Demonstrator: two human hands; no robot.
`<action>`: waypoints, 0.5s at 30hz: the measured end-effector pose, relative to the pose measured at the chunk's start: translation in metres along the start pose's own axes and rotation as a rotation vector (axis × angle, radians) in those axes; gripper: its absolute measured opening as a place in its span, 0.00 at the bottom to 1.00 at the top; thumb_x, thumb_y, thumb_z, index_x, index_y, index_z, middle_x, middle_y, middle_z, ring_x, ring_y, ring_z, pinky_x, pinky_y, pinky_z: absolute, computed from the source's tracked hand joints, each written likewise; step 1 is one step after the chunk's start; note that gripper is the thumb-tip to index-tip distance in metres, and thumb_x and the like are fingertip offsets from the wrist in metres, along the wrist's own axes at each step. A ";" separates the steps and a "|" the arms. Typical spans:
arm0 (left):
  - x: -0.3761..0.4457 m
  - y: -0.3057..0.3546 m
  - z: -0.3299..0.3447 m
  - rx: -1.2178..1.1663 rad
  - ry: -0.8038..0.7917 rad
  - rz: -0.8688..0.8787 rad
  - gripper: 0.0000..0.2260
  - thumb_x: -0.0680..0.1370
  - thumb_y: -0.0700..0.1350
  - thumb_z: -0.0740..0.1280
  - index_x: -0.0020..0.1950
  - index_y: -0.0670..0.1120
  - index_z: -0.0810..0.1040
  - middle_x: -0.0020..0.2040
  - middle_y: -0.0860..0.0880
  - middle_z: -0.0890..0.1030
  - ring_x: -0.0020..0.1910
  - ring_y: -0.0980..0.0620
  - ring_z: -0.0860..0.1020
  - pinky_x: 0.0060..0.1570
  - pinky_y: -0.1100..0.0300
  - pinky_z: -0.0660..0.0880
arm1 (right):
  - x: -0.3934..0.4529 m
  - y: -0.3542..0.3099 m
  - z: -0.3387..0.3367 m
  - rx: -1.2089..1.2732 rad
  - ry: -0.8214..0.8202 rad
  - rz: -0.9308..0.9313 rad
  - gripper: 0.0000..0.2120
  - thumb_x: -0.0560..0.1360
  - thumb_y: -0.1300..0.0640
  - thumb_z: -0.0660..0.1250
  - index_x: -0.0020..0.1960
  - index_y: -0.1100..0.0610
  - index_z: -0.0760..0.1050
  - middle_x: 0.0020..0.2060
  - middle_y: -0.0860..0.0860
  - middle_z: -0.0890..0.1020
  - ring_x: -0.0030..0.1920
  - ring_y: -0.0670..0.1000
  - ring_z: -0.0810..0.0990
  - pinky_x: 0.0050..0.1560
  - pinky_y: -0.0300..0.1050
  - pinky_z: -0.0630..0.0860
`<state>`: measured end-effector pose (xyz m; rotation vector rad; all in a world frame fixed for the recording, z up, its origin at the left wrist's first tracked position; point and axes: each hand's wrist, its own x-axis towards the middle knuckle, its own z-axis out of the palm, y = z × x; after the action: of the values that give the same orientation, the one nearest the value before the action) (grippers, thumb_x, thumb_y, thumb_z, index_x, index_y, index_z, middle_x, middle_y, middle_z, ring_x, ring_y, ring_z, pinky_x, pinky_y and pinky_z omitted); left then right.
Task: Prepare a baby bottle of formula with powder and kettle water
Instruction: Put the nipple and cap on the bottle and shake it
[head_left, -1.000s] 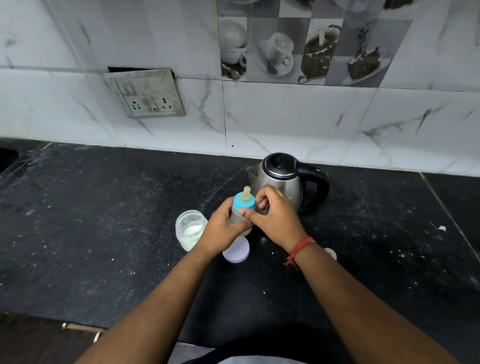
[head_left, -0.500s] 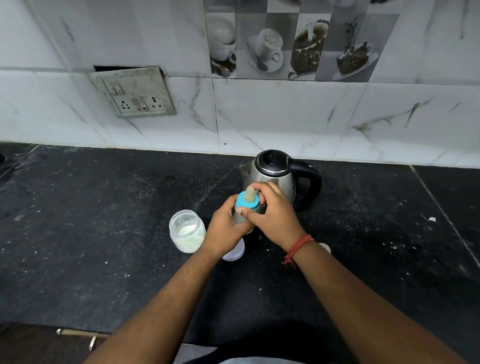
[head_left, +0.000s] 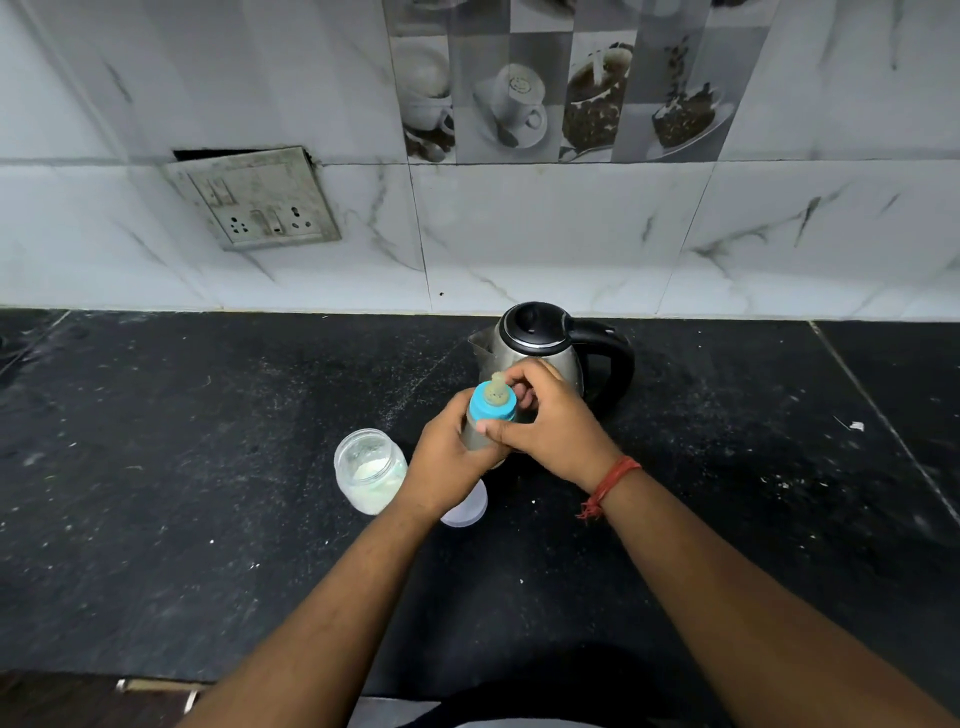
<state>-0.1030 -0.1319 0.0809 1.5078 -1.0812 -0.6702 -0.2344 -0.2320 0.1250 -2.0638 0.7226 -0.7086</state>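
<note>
The person stands at a black stone counter (head_left: 208, 493) with both forearms stretched forward, holding a baby bottle (head_left: 480, 434) upright just in front of a steel kettle (head_left: 540, 358). The left hand (head_left: 447, 467) wraps around the bottle's body from the left, its fingers curled behind the bottle and mostly hidden. The right hand (head_left: 550, 421) comes in from the right at the top: its thumb lies across the bottle just below the blue screw ring (head_left: 492, 402), and its fingers curl round the far side of the ring, close to the pale teat (head_left: 497, 387) that stands up from it. A red thread band (head_left: 610, 483) circles the right wrist.

The kettle sits with its black lid shut, spout to the left and black handle to the right, touching nothing but the counter as far as I can tell. To the left of the hands stands an open glass jar (head_left: 370, 470) with white powder in the bottom. Just beside it, partly hidden under the left wrist, lies a pale round lid (head_left: 467, 512). The counter is dusted with pale specks. On the marbled wall tiles (head_left: 571, 234) behind hangs a tilted socket plate (head_left: 257, 200), and higher up runs a band of tiles printed with coffee cups (head_left: 561, 83).
</note>
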 end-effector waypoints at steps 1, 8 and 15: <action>0.000 0.001 0.002 -0.001 0.034 -0.001 0.24 0.70 0.50 0.76 0.65 0.60 0.77 0.57 0.60 0.83 0.57 0.59 0.81 0.53 0.69 0.75 | -0.002 -0.001 0.007 -0.017 0.069 -0.003 0.20 0.66 0.53 0.82 0.50 0.55 0.74 0.47 0.48 0.75 0.43 0.47 0.73 0.46 0.38 0.74; -0.001 0.001 -0.005 -0.024 -0.048 -0.024 0.24 0.71 0.51 0.77 0.66 0.53 0.77 0.59 0.55 0.84 0.60 0.54 0.81 0.60 0.57 0.77 | -0.003 0.003 0.002 0.135 -0.063 -0.001 0.23 0.71 0.54 0.79 0.63 0.54 0.76 0.59 0.48 0.76 0.61 0.47 0.77 0.64 0.42 0.74; -0.003 0.015 -0.002 -0.144 -0.302 -0.074 0.23 0.72 0.49 0.78 0.66 0.50 0.78 0.61 0.50 0.84 0.63 0.50 0.81 0.64 0.50 0.77 | -0.006 0.010 -0.016 0.512 -0.313 0.007 0.21 0.74 0.58 0.74 0.65 0.58 0.79 0.66 0.55 0.78 0.68 0.52 0.77 0.70 0.49 0.73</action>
<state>-0.1068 -0.1285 0.0955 1.3559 -1.1784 -1.0305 -0.2518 -0.2410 0.1232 -1.6451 0.3261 -0.4863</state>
